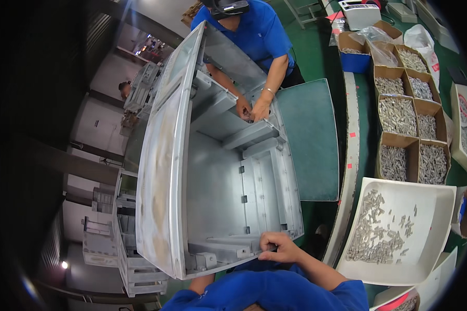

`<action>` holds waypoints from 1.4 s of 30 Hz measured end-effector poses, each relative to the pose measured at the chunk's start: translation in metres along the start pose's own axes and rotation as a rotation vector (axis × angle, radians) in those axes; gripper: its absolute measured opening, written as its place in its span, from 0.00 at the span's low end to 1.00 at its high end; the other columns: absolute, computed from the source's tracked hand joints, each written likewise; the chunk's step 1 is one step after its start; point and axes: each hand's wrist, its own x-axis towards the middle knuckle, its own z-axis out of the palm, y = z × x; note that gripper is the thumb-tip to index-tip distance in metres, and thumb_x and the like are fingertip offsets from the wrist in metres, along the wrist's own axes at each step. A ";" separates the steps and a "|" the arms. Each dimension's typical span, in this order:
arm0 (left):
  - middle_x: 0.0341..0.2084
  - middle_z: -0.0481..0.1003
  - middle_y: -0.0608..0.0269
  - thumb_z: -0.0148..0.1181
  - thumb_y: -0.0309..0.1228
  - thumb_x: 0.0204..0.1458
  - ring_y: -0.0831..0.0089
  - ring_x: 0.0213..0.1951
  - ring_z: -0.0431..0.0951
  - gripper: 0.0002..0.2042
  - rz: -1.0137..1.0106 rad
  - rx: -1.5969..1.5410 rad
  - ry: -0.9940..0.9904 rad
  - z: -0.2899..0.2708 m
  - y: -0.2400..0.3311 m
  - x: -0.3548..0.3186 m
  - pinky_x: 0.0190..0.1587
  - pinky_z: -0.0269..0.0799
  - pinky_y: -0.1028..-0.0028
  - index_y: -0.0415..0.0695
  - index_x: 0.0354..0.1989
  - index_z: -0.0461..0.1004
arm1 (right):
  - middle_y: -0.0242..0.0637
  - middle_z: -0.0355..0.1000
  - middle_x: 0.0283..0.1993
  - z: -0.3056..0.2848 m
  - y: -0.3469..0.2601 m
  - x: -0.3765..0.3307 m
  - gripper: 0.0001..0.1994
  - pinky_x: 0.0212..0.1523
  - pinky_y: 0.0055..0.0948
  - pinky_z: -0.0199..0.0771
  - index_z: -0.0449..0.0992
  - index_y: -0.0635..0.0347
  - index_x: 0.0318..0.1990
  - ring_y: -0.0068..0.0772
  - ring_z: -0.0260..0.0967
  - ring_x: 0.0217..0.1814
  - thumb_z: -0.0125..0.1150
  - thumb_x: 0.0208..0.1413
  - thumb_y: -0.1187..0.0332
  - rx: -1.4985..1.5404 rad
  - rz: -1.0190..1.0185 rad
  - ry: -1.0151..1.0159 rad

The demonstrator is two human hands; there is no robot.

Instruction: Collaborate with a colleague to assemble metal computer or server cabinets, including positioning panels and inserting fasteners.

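A large grey sheet-metal cabinet frame (213,171) stands before me, its hollow inside facing up. At its near right edge, my right hand (277,248) has its fingers curled over the metal rim; whether a small part is also in them I cannot make out. Only the forearm of my left arm shows, below the near left corner; the left hand is hidden by the cabinet. Across from me, a co-worker in a blue shirt (270,33) reaches into the cabinet. Both of the co-worker's hands (254,111) meet at an inner cross panel, on something small.
On the right, a white tray (436,207) holds scattered small metal parts. Beyond it stand cardboard boxes (417,145) filled with similar parts. A green board (314,145) lies beside the cabinet. Metal racks (135,274) and stacked frames (142,85) stand to the left.
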 end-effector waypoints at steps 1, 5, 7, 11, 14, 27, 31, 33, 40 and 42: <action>0.37 0.62 0.64 0.45 0.30 0.50 0.73 0.39 0.63 0.14 0.003 0.000 0.009 -0.001 -0.001 -0.001 0.44 0.61 0.74 0.45 0.45 0.56 | 0.28 0.58 0.19 0.001 0.001 0.000 0.14 0.23 0.20 0.53 0.63 0.59 0.19 0.22 0.54 0.22 0.62 0.41 0.63 0.005 -0.011 0.011; 0.37 0.62 0.64 0.45 0.31 0.50 0.73 0.40 0.63 0.14 0.005 -0.012 0.041 -0.007 -0.004 -0.002 0.45 0.61 0.73 0.45 0.46 0.56 | 0.28 0.58 0.19 0.003 0.000 0.002 0.14 0.22 0.20 0.53 0.62 0.58 0.18 0.22 0.53 0.21 0.63 0.39 0.64 0.011 -0.031 0.035; 0.38 0.62 0.64 0.45 0.31 0.50 0.73 0.40 0.63 0.14 0.008 -0.013 0.059 -0.011 -0.004 -0.004 0.45 0.61 0.73 0.45 0.46 0.56 | 0.28 0.58 0.18 0.002 -0.001 0.002 0.15 0.22 0.20 0.52 0.62 0.58 0.18 0.23 0.52 0.20 0.64 0.38 0.64 0.019 -0.010 0.030; 0.38 0.62 0.64 0.44 0.31 0.50 0.72 0.41 0.63 0.14 0.009 -0.005 0.089 -0.012 -0.004 -0.009 0.45 0.61 0.73 0.45 0.46 0.56 | 0.29 0.58 0.18 0.000 0.003 0.003 0.15 0.21 0.20 0.53 0.62 0.58 0.18 0.24 0.53 0.20 0.65 0.37 0.64 -0.020 -0.062 0.052; 0.38 0.62 0.64 0.44 0.32 0.50 0.72 0.41 0.63 0.15 0.011 -0.002 0.107 -0.012 -0.005 -0.011 0.45 0.60 0.72 0.45 0.46 0.56 | 0.30 0.58 0.18 -0.002 0.000 0.003 0.15 0.21 0.21 0.53 0.62 0.59 0.18 0.25 0.54 0.20 0.65 0.36 0.64 -0.060 -0.078 0.066; 0.40 0.63 0.63 0.43 0.33 0.51 0.71 0.42 0.63 0.15 0.001 -0.007 0.180 -0.026 -0.008 -0.011 0.47 0.60 0.71 0.45 0.47 0.56 | 0.31 0.61 0.19 -0.002 0.004 0.004 0.15 0.22 0.22 0.56 0.64 0.59 0.18 0.28 0.59 0.21 0.67 0.33 0.64 -0.109 -0.148 0.117; 0.40 0.63 0.63 0.43 0.33 0.51 0.70 0.43 0.62 0.15 -0.003 -0.009 0.201 -0.031 -0.006 -0.014 0.47 0.60 0.71 0.45 0.47 0.56 | 0.31 0.61 0.19 -0.003 0.008 0.005 0.16 0.22 0.22 0.57 0.65 0.60 0.18 0.28 0.59 0.21 0.68 0.32 0.63 -0.104 -0.166 0.110; 0.40 0.63 0.63 0.43 0.34 0.51 0.70 0.43 0.62 0.15 -0.011 -0.011 0.202 -0.032 -0.007 -0.014 0.47 0.60 0.71 0.45 0.47 0.56 | 0.31 0.61 0.19 -0.003 0.009 0.004 0.15 0.22 0.22 0.57 0.65 0.60 0.18 0.28 0.59 0.21 0.68 0.32 0.64 -0.099 -0.169 0.107; 0.41 0.63 0.62 0.42 0.34 0.51 0.69 0.44 0.62 0.16 -0.035 -0.021 0.207 -0.040 -0.009 -0.015 0.48 0.59 0.70 0.45 0.48 0.56 | 0.31 0.62 0.18 -0.003 0.011 0.003 0.15 0.21 0.22 0.56 0.65 0.60 0.18 0.28 0.59 0.20 0.68 0.32 0.64 -0.087 -0.145 0.084; 0.41 0.63 0.62 0.42 0.34 0.51 0.69 0.44 0.62 0.16 -0.042 -0.020 0.207 -0.042 -0.008 -0.014 0.48 0.59 0.70 0.45 0.48 0.56 | 0.32 0.61 0.18 -0.001 0.011 0.003 0.16 0.21 0.21 0.56 0.65 0.60 0.18 0.29 0.59 0.20 0.68 0.31 0.64 -0.071 -0.129 0.093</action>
